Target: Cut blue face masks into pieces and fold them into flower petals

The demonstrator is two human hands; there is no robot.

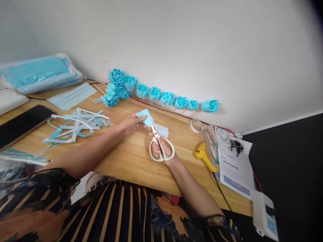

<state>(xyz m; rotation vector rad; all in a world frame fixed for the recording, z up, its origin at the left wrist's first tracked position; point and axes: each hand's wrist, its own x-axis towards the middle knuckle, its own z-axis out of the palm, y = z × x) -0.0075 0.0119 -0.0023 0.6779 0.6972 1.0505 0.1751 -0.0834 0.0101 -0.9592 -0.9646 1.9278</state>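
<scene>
Pinched in my left hand [135,122] is a small folded piece of light blue material [144,117], raised over the wooden table. My right hand [161,148] has its fingers in the handles of white-handled scissors [157,137]. The scissor blades point up and touch or lie close to the right edge of the blue piece; whether they are parted is hard to tell. Just behind the scissors, another pale blue piece [162,130] lies on the table [131,148].
Blue fabric flowers [167,98] line the wall. On the left are cut strips [78,124], a flat mask [72,96], a bagged mask stack [40,74] and a phone [25,124]. Tape [196,126], a yellow glue gun [205,157], paper [234,168] and keys [236,146] sit right.
</scene>
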